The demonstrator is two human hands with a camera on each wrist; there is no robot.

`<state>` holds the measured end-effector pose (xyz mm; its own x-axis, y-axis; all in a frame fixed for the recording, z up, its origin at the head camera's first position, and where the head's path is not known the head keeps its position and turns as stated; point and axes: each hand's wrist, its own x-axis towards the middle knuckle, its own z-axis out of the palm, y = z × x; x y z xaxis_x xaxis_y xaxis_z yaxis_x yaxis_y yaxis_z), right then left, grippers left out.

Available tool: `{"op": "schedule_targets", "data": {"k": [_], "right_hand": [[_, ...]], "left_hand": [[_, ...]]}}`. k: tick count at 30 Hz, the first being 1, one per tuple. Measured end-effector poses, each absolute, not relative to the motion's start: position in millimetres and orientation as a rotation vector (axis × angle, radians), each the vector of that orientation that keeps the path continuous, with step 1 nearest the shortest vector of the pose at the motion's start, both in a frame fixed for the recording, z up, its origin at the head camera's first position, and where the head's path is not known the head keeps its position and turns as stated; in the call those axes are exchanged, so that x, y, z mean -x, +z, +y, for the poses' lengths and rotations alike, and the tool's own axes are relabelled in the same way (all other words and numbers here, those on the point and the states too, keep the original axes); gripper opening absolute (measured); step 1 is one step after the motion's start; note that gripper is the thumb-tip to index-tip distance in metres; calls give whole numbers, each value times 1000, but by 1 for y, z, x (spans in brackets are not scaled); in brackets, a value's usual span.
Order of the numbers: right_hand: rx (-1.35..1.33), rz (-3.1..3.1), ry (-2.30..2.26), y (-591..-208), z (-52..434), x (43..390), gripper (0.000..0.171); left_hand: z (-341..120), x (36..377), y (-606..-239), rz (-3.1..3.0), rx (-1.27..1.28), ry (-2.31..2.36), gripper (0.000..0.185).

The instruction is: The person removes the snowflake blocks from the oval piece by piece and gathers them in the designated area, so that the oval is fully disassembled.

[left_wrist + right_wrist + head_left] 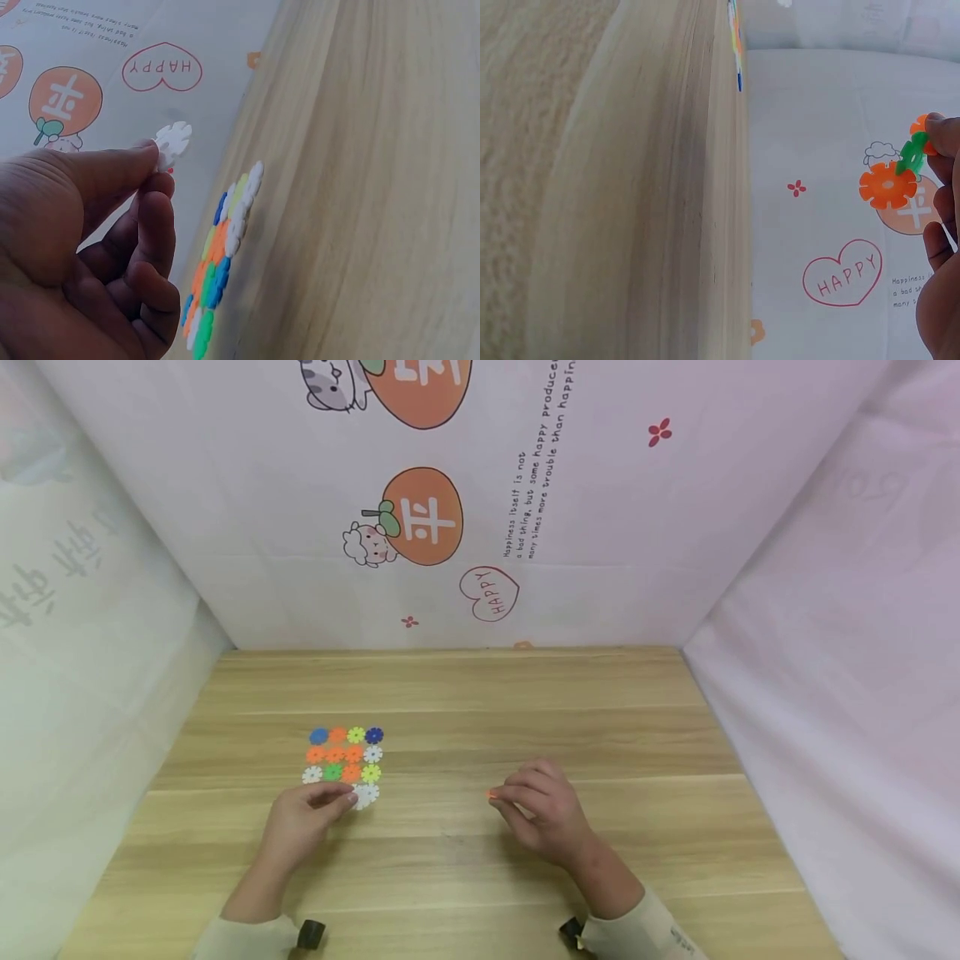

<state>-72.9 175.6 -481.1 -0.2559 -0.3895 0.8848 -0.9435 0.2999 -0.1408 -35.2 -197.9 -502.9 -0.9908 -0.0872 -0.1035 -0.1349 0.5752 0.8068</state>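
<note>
Plastic snowflake disc (173,142), white and notched, pinched by left hand (90,247).

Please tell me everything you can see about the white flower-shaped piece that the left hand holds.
The white snowflake piece is a small flat disc, plastic by its look, with rounded petals and notches around its edge. The left hand pinches it between thumb and forefinger by one edge, so most of it sticks out beyond the fingertips. It is lifted off the wooden table and touches nothing but the fingers. In the head view it sits near the lower edge of the grid of coloured pieces lying flat on the table.
</note>
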Motion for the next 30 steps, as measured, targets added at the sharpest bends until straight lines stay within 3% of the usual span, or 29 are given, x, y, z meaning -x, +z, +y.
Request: {"op": "schedule_targets", "data": {"k": [30], "right_hand": [[-1195, -1790, 922, -481, 176, 72, 7]], "left_hand": [[-212, 31, -515, 2800, 182, 1133, 26]]}}
